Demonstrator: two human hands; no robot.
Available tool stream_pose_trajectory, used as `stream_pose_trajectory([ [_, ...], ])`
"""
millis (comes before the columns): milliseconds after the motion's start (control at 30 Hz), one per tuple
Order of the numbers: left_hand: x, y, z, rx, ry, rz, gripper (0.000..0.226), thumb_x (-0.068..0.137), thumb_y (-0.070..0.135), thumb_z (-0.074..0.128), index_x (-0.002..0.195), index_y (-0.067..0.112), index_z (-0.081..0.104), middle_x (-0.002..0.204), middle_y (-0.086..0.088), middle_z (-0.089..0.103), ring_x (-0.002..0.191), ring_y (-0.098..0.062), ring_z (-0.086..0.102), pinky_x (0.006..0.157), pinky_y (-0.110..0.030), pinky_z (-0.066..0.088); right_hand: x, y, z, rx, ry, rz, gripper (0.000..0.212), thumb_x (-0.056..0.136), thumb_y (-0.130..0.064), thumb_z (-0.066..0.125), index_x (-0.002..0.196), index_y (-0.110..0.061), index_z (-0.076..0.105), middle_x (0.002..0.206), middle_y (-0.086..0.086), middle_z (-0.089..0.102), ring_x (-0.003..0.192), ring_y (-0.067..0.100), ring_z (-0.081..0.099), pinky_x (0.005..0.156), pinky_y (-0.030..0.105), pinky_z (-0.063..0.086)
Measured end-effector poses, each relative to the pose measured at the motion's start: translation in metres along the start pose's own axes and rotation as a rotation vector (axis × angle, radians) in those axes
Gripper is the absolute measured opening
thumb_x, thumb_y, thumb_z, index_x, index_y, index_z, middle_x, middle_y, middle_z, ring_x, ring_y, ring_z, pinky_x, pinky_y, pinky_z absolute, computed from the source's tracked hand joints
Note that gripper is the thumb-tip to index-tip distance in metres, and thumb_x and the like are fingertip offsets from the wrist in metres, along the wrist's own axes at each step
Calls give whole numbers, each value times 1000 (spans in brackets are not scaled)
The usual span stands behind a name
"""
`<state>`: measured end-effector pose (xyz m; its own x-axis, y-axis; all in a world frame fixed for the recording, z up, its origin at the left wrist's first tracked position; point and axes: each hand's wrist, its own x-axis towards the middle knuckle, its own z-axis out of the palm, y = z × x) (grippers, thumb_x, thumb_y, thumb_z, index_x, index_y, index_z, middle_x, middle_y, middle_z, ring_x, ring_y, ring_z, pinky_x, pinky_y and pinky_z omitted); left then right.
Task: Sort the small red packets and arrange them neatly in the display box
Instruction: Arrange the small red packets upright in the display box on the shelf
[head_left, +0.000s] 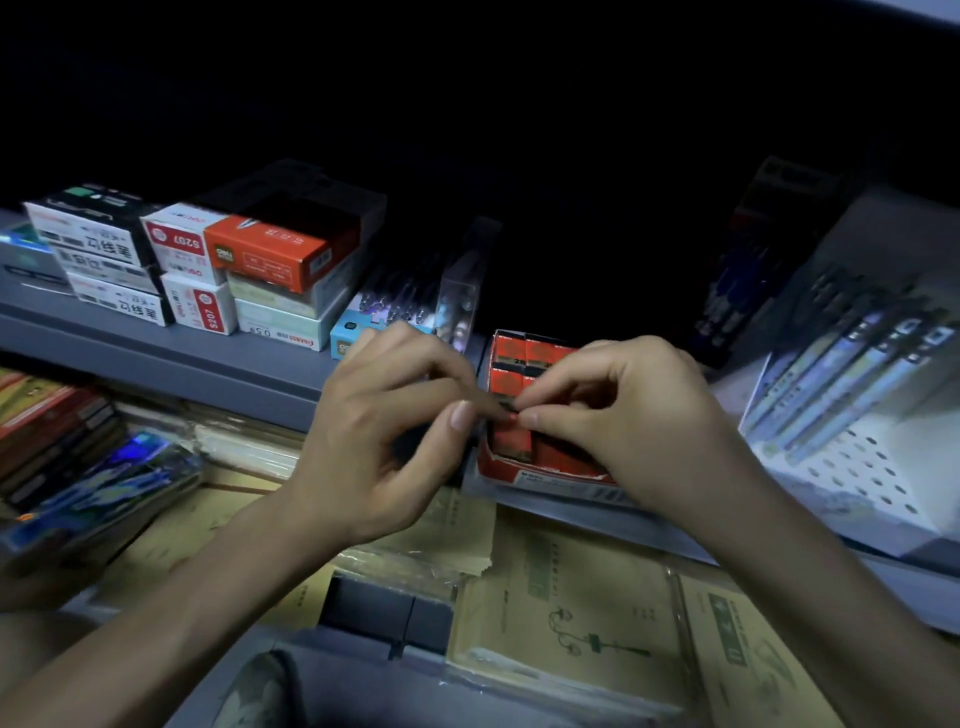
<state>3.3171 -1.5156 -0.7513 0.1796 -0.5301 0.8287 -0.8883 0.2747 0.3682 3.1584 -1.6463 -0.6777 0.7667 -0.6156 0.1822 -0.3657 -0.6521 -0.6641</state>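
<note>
Pinching a small red packet (511, 415) between the fingers (540, 418) of left hand (384, 436) and right hand (623, 415), just above the red display box (519, 470) at the front edge of the shelf (280, 358) — probably light, stiff card, a little slick — best held lightly by its short ends.

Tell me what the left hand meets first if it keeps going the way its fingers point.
The left hand points rightward; first comes the small red packet it pinches together with the right hand, then that hand's fingertips. The red cardboard display box sits beyond, depth unclear.
</note>
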Motion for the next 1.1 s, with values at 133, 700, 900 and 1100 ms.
stream_pose_trajectory([
  [133, 0, -1, 3, 83, -56, 90, 57, 109, 37, 36, 83, 15, 82, 94, -2, 67, 83, -26, 56, 74, -48, 35, 0, 4, -24, -42, 21, -26, 12, 80, -25, 86, 81, -36, 81, 72, -15, 72, 61, 2, 60, 63, 23, 51],
  [700, 1, 0, 6, 73, -80, 106, 59, 110, 37, 31, 84, 13, 78, 95, 6, 73, 92, -20, 64, 78, -44, 36, -12, 20, -70, -455, -333, -17, 10, 97, -34, 66, 89, -39, 69, 93, -18, 59, 87, -3, 56, 74, 21, 45],
  [900, 1, -1, 4, 59, -69, 122, 61, 111, 37, 32, 85, 16, 82, 98, 6, 75, 95, -19, 65, 82, -44, 38, -13, 7, -62, -123, -221, -8, 18, 104, -23, 53, 96, -31, 66, 79, -4, 71, 70, 2, 71, 58, 22, 50],
  [1100, 1, -3, 2, 51, -63, 119, 61, 111, 36, 33, 82, 16, 83, 97, 8, 78, 95, -16, 68, 82, -47, 40, -4, 11, -55, 31, -209, -11, 25, 96, -15, 68, 102, -36, 77, 87, 3, 73, 78, 29, 68, 66, 32, 55],
])
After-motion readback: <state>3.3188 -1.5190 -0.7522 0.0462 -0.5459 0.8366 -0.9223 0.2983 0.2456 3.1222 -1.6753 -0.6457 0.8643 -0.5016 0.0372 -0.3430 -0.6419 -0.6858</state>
